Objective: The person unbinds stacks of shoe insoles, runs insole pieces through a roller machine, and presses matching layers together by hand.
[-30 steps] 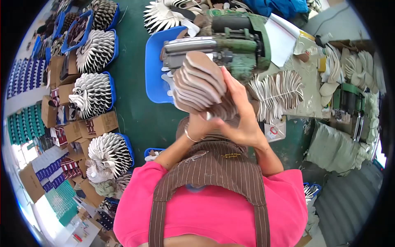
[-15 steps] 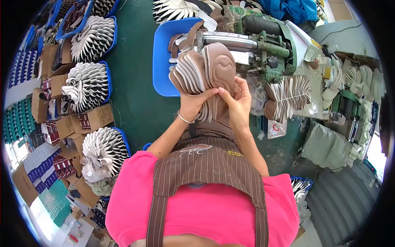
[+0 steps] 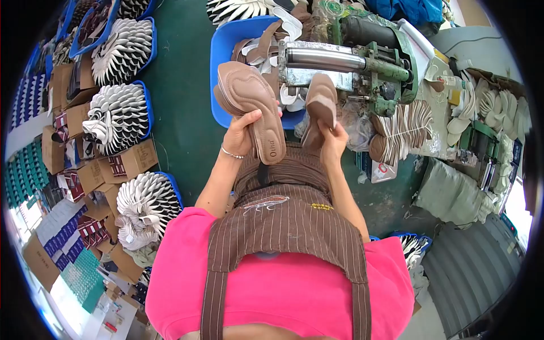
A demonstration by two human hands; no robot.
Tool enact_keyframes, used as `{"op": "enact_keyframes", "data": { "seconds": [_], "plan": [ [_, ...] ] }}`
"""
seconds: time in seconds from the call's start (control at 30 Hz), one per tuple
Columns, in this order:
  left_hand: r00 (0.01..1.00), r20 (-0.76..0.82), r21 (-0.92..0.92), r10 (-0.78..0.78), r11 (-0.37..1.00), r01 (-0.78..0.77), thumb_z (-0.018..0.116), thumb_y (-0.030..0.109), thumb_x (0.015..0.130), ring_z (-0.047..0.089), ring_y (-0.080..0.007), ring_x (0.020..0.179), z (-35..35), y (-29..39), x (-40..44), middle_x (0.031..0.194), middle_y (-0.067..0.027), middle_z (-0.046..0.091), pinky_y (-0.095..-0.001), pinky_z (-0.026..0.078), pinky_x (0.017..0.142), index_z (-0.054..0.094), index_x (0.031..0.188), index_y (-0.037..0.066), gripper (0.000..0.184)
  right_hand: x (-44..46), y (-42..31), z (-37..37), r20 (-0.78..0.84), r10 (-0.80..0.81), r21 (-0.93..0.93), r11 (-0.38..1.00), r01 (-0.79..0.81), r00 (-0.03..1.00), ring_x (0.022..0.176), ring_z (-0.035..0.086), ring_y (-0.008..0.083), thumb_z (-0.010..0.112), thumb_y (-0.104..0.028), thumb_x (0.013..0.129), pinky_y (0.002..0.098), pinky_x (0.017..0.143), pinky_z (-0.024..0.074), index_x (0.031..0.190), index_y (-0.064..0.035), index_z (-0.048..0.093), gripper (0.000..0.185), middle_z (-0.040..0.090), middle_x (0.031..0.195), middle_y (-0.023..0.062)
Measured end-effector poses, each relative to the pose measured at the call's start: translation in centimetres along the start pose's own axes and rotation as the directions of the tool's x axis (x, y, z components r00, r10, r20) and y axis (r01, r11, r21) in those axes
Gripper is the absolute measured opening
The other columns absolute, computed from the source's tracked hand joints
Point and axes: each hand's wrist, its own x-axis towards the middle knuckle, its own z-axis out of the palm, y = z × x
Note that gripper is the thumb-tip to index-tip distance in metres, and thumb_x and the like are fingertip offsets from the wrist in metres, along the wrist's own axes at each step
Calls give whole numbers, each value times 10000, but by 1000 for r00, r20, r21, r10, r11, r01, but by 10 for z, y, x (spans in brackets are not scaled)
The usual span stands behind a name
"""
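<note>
A stack of brown insoles [image 3: 249, 93] is gripped in my left hand [image 3: 239, 135], its top insole showing stitched curves and a printed word at the heel. My right hand [image 3: 333, 141] holds a brown insole [image 3: 322, 107], bent and tilted, apart from the stack; whether there is more than one is unclear. Beyond both hands is a green machine with a metal roller [image 3: 326, 58]. A blue basin [image 3: 222, 51] with loose brown and white pieces stands behind the stack. On the bench at the right lies a row of insoles [image 3: 401, 133] packed on edge.
Blue bins of fanned white pieces [image 3: 118, 116] line the left, beside open cardboard boxes [image 3: 136, 160]. A second machine [image 3: 480, 150] stands at the right, near a draped grey-green cloth [image 3: 447, 192]. Blue fabric [image 3: 405, 10] lies at the top.
My hands have moved apart. The stack is now in my left hand at the left, and my right hand has come away to the right with a brown insole.
</note>
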Motion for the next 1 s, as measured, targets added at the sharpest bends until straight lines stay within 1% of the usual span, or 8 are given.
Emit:
{"op": "enact_keyframes", "data": {
  "seconds": [0.2,0.43,0.5,0.6,0.73,0.87,0.93,1.0],
  "plan": [
    [995,-48,35,-83,996,85,648,31,801,593,-252,1026,-2,-7,0,1134,-132,583,-381,516,877,463,1245,14,482,45,-63,39,180,-58,167,986,28,982,775,610,93,653,-62,852,231,697,482,1009,34,624,187,671,921,62],
    [994,-98,232,-40,971,61,693,0,764,565,-189,1062,0,-10,-1,1145,-78,586,-329,454,934,493,1233,26,511,24,-53,40,97,311,-28,950,-310,946,735,663,175,601,-131,902,281,611,533,972,50,597,194,667,849,138],
    [997,-73,284,-39,957,58,705,-6,754,558,-184,1078,6,-10,-1,1157,-77,585,-325,446,943,495,1232,19,522,36,-65,61,175,184,45,980,-195,967,717,656,174,568,-227,935,285,607,524,944,55,596,284,664,844,148],
    [997,-68,379,32,925,-4,718,-38,731,557,-170,1088,11,-16,4,1166,-77,587,-320,456,939,496,1224,0,542,9,-75,75,356,297,-170,953,-251,886,931,633,171,571,-252,934,296,791,512,1090,67,586,355,665,949,125],
    [978,-91,514,187,850,-115,690,-51,750,577,-184,1064,0,-33,6,1160,-85,595,-303,480,915,510,1231,-9,515,-24,-66,81,353,98,29,993,-115,930,965,598,141,676,-53,833,273,862,483,1300,33,472,517,627,1089,96],
    [994,19,485,110,868,-105,648,-5,809,551,-216,1122,1,-29,5,1215,-118,561,-354,462,962,471,1270,-4,494,-25,-67,80,266,22,38,999,-33,964,971,595,138,662,20,820,267,874,473,1349,15,429,579,620,1100,92],
    [999,-41,140,-16,990,21,607,43,848,539,-243,1146,-1,-32,6,1242,-137,541,-391,452,984,431,1300,-4,487,-25,-64,83,235,-93,33,996,88,967,956,607,144,641,53,820,269,873,480,1366,-21,423,592,617,1112,102],
    [988,-83,-133,-130,984,118,582,67,873,559,-205,1078,4,-32,4,1179,-119,553,-377,497,901,408,1332,37,491,-26,-72,84,269,-43,161,987,-1,962,1009,580,138,630,65,817,264,888,471,1361,-20,431,586,597,1150,103]
  ]
}}
